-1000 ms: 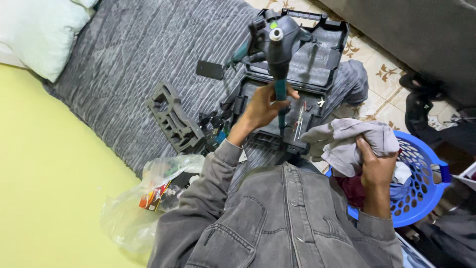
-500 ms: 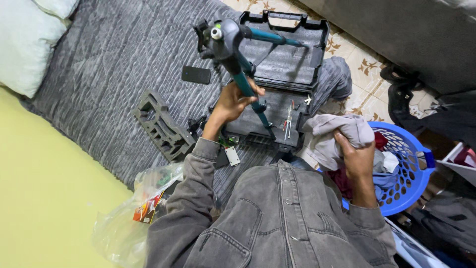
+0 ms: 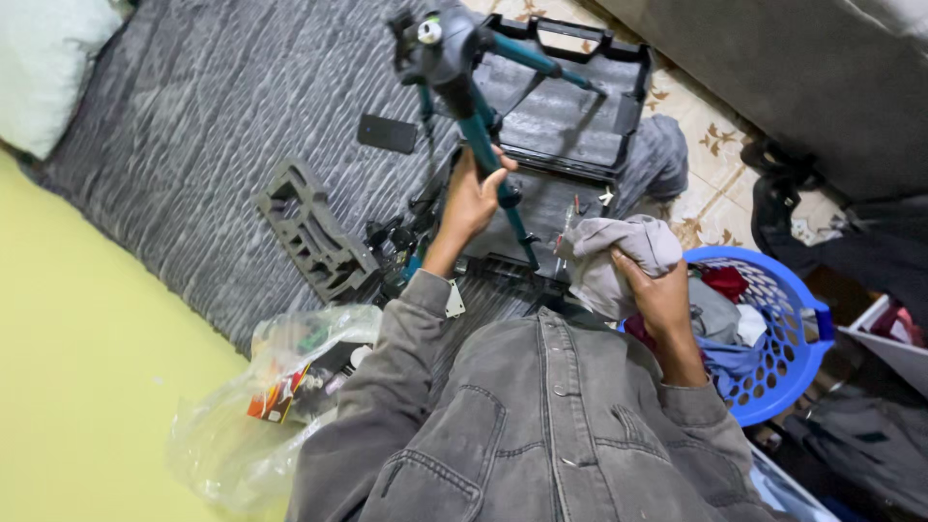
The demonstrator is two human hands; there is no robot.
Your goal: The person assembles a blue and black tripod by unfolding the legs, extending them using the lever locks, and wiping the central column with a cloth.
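Observation:
My left hand (image 3: 471, 205) grips the teal leg of a small tripod (image 3: 460, 79), held upright over an open black plastic case (image 3: 570, 116). The tripod's dark grey head points up toward me and its other thin legs spread out to the right. My right hand (image 3: 657, 295) clutches a crumpled grey cloth (image 3: 611, 253) just above the near edge of the case. Both arms wear grey denim sleeves.
A blue laundry basket (image 3: 785, 362) with clothes stands at the right. On the grey bedcover lie a black foam insert (image 3: 311, 232), a dark phone (image 3: 387, 133) and a clear plastic bag (image 3: 266, 391). A yellow sheet is at the left, patterned floor tiles at the upper right.
The tripod has tilted leftward and its legs have spread. My right hand has carried the cloth left, away from the basket and closer to the case.

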